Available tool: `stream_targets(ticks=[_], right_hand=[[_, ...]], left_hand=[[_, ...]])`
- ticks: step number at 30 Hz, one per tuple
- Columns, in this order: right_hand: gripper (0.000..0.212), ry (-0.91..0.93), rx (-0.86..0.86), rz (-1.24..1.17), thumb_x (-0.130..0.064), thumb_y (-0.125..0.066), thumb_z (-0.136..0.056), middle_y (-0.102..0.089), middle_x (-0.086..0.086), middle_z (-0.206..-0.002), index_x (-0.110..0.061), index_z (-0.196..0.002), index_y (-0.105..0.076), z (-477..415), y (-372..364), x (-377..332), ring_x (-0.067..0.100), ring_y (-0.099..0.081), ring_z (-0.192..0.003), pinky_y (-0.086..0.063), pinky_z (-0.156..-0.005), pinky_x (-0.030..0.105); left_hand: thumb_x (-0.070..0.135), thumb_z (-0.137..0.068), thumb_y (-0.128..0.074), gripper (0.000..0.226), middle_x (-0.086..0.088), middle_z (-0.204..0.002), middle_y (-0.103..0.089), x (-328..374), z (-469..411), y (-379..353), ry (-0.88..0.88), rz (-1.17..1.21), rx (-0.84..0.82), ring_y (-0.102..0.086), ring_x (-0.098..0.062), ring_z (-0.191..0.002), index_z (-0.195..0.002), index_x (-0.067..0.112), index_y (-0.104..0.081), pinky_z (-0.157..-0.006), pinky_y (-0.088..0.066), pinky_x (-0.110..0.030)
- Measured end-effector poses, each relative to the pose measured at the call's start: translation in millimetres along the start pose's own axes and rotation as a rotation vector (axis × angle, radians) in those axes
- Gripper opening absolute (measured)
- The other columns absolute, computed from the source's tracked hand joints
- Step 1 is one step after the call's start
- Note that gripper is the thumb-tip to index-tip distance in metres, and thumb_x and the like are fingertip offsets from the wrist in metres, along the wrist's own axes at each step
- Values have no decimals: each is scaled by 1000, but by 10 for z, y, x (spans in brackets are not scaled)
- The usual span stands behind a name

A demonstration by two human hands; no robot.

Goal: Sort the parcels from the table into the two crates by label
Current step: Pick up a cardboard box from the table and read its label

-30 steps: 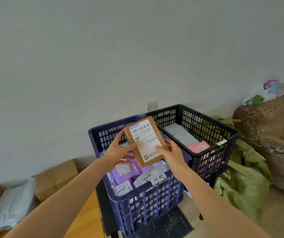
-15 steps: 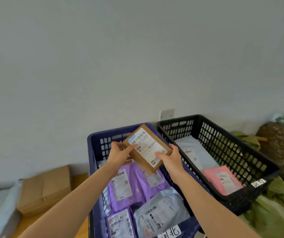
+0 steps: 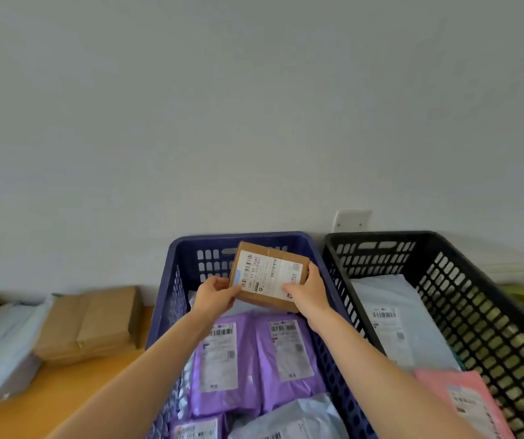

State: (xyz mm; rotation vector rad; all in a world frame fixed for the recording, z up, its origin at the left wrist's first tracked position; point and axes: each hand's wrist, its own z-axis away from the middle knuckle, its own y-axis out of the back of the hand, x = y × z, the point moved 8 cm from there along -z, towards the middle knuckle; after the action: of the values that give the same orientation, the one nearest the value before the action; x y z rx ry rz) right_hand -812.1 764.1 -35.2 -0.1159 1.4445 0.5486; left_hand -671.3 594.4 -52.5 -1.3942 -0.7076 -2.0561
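Note:
A small brown cardboard parcel (image 3: pixel 270 275) with a white shipping label is held over the far end of the blue crate (image 3: pixel 172 299). My left hand (image 3: pixel 214 296) grips its left edge and my right hand (image 3: pixel 306 291) grips its right edge. Inside the blue crate lie two purple mailers (image 3: pixel 222 362) and grey mailers nearer me. To the right stands the black crate (image 3: pixel 444 258), holding a white mailer (image 3: pixel 393 318) and a pink mailer (image 3: pixel 466 403).
On the wooden table (image 3: pixel 48 394) at the left lie a brown box (image 3: pixel 92 324), a pale blue-grey mailer (image 3: pixel 4 343) and another brown box at the far left edge. A grey wall with a white socket plate (image 3: pixel 352 220) stands behind the crates.
Both hands have carried the brown parcel forward and lower, over the far end of the blue crate, turning it flatter. The view has shifted closer to the crates.

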Motion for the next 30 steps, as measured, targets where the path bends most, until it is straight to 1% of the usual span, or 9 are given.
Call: stream_targets(ticks=[5,8,10,15,19,22,24,28,30], right_hand=[[63,-12,9,88,2,-59,-85,-57,4,-123,-15,-138,-30,-334,-89,178,18,-56,-112,-49,-84,28],[59,-40,12,137,1,-58,-87,-58,5,-123,-15,-137,-31,-484,-150,324,21,-57,-113,-49,-81,26],[59,-48,14,158,0,-59,-88,-58,5,-125,-15,-138,-32,-548,-184,399,20,-57,-114,-46,-78,22],[65,-74,28,216,-1,-59,-88,-52,7,-136,-14,-144,-29,-627,-260,551,23,-52,-123,-49,-94,31],[81,-63,10,322,-9,-56,-93,-29,7,-154,-16,-155,-4,-615,-315,577,25,-37,-138,-37,-111,42],[80,-44,0,408,-14,-53,-96,-21,6,-157,-16,-154,2,-623,-333,611,25,-34,-138,-36,-111,42],[78,-19,1,479,-18,-51,-97,-18,7,-157,-18,-154,2,-631,-354,628,26,-32,-138,-36,-111,43],[71,-2,-14,690,-26,-44,-100,-4,11,-161,-20,-155,-1,-635,-415,667,31,-19,-144,-29,-112,46],[69,33,-45,780,-33,-43,-100,5,11,-161,-21,-155,-2,-633,-479,669,31,-12,-145,-30,-111,45]], left_hand=[[13,-93,-61,33,-5,-111,-61,-124,-247,-166,15,-65,-24,-61,-22,-96,-124,14,-51,-84,-53,-34],[16,-94,-59,29,-7,-111,-62,-220,-418,-205,45,-148,3,-58,-19,-92,-123,11,-53,-76,-50,-29],[20,-95,-59,27,-8,-110,-62,-314,-510,-220,74,-181,12,-57,-19,-94,-119,9,-55,-79,-47,-29],[27,-95,-58,22,-7,-111,-66,-525,-712,-272,94,-241,-14,-61,-22,-102,-109,10,-56,-94,-50,-39],[24,-96,-57,37,-8,-109,-67,-530,-758,-363,20,-288,-59,-64,-19,-93,-131,19,-46,-75,-53,-27],[25,-97,-55,55,-7,-119,-65,-510,-814,-424,-83,-352,-100,-64,-21,-102,-146,32,-31,-86,-54,-35],[25,-97,-54,60,-7,-119,-66,-528,-847,-456,-117,-350,-124,-66,-20,-98,-149,35,-24,-89,-53,-40],[24,-99,-50,60,-5,-100,-69,-545,-869,-495,-156,-423,-153,-65,-13,-79,-149,37,-20,-77,-52,-27],[24,-100,-48,57,-9,-99,-69,-557,-911,-500,-144,-471,-164,-65,-19,-83,-150,36,-21,-73,-49,-24]])
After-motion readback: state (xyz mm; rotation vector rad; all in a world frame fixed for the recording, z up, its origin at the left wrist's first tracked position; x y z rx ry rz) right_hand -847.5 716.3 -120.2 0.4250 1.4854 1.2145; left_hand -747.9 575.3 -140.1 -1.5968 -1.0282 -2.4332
